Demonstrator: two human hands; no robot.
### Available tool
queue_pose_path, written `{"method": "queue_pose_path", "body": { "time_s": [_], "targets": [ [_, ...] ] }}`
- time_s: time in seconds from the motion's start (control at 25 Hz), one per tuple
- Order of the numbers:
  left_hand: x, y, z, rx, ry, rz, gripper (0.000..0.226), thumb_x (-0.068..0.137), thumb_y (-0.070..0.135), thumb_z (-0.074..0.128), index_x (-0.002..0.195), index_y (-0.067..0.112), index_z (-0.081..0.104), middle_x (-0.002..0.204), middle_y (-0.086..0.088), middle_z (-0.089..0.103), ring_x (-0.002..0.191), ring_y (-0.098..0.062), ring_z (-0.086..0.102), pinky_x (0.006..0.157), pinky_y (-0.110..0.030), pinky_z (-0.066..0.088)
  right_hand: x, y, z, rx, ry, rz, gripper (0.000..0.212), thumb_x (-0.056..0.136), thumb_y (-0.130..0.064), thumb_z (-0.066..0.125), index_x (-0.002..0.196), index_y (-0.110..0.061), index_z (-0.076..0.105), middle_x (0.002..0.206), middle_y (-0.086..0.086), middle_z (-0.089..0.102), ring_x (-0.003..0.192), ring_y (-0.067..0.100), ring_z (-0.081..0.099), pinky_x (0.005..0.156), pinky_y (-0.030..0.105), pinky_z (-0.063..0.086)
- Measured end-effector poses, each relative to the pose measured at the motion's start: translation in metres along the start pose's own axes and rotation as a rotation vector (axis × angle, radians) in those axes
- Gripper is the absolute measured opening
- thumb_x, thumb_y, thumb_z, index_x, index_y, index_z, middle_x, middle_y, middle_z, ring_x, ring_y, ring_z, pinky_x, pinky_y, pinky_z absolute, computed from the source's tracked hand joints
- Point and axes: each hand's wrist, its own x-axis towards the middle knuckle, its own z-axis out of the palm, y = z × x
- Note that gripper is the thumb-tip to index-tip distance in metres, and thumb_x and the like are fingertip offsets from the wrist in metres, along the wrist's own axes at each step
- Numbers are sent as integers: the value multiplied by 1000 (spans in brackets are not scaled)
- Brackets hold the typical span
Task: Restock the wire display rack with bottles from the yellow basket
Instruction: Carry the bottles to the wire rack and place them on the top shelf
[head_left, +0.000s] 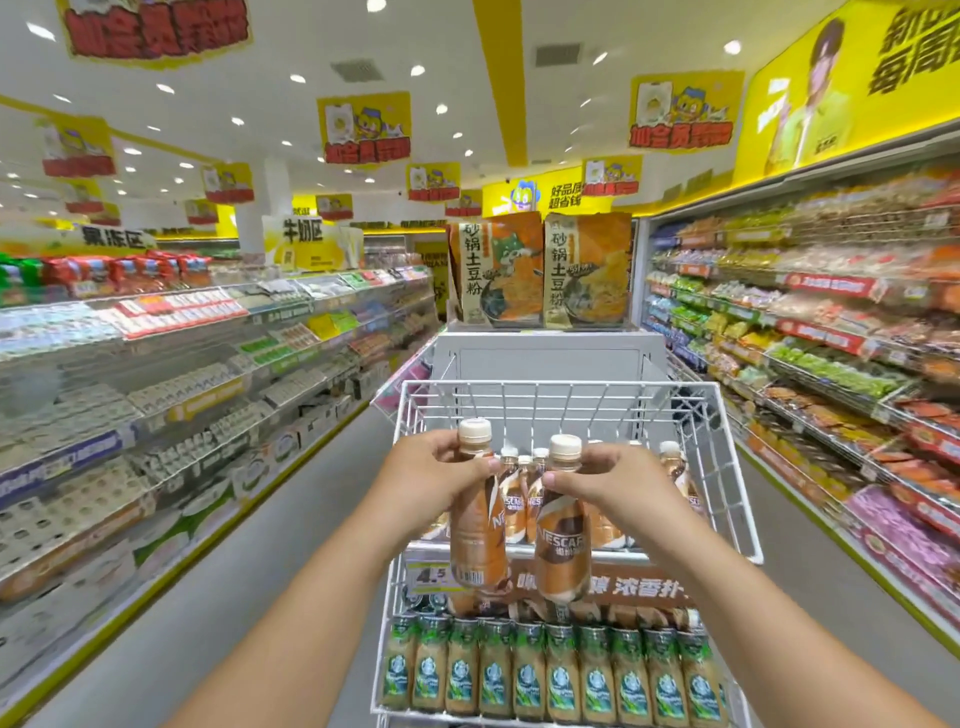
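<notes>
Left hand (441, 470) and right hand (605, 480) each gripping upright coffee bottle (477, 525) by neck, hovering just before wire rack (727, 467) top tier.

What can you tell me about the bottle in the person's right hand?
The bottle is a brown and cream coffee drink with a cream screw cap and a wrap label reading Nescafe; it looks like plastic. It is sealed, upright, tilted slightly, and held in the air in front of the white wire rack, above the lower shelf. The right hand pinches it near the neck. It hangs close beside the left hand's bottle.
</notes>
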Motion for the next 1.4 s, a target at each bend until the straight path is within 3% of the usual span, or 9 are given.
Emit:
{"method": "queue_pose_path", "body": {
  "time_s": [0.2, 0.48, 0.76, 0.92, 1.08, 1.16, 1.24, 1.28, 1.4],
  "targets": [
    [87, -39, -19, 1, -152, -6, 18, 85, 16, 81, 102, 16, 77, 90, 9, 79, 71, 6, 71, 55, -7, 49, 60, 1, 34, -15, 66, 69, 17, 79, -30, 89, 92, -23, 81, 86, -10, 81, 84, 6, 76, 65, 17, 53],
    [163, -81, -15, -22, -261, -64, 18, 85, 16, 81, 102, 20, 76, 83, 10, 79, 61, 4, 69, 53, -11, 48, 128, 29, 54, -122, 116, 201, 41, 73, -48, 89, 103, -21, 78, 89, -8, 81, 88, 9, 76, 76, 28, 57],
    [206, -117, 13, 39, -265, -123, 19, 86, 27, 81, 104, 23, 76, 82, 8, 77, 45, 6, 58, 45, -10, 43, 170, 57, 62, -171, 104, 319, 25, 79, -35, 88, 93, -16, 80, 82, -4, 81, 79, 14, 79, 88, 39, 61],
    [216, -131, 24, 56, -239, -190, 16, 83, 37, 82, 95, 28, 77, 84, 17, 78, 78, -7, 75, 74, -32, 61, 185, 70, 69, -335, 91, 364, 31, 75, -44, 89, 80, -17, 77, 70, -7, 76, 65, 8, 67, 62, 27, 49],
    [218, -138, 36, 150, -211, -178, 16, 83, 37, 82, 81, 26, 70, 76, 15, 72, 63, 1, 63, 56, -17, 44, 189, 71, 72, -500, 79, 373, 37, 76, -46, 87, 72, -19, 63, 67, -7, 64, 59, 7, 54, 53, 25, 37],
    [217, -142, 42, 159, -218, -191, 20, 84, 36, 81, 98, 25, 71, 101, 7, 72, 79, -5, 65, 66, -19, 45, 189, 70, 77, -600, 95, 368, 37, 79, -47, 84, 74, -19, 60, 68, -5, 62, 60, 7, 51, 51, 26, 35],
    [217, -147, 45, 153, -220, -197, 67, 82, 39, 83, 138, 15, 57, 137, -3, 62, 113, -17, 63, 86, -23, 43, 190, 73, 85, -657, 128, 355, 39, 82, -49, 81, 80, -15, 62, 73, 0, 65, 58, 9, 50, 51, 26, 38],
    [217, -149, 46, 152, -211, -175, 78, 81, 40, 83, 147, 14, 48, 145, -4, 57, 122, -20, 59, 89, -25, 42, 189, 74, 88, -685, 139, 350, 40, 83, -50, 80, 82, -14, 62, 74, 1, 64, 58, 11, 50, 52, 27, 40],
    [214, -150, 47, 138, -160, -133, 77, 81, 42, 82, 146, 20, 47, 143, 0, 57, 112, -15, 58, 86, -26, 43, 185, 75, 96, -729, 136, 346, 48, 91, -47, 73, 118, -8, 65, 96, 5, 71, 78, 18, 67, 67, 30, 55]
  ]
}}
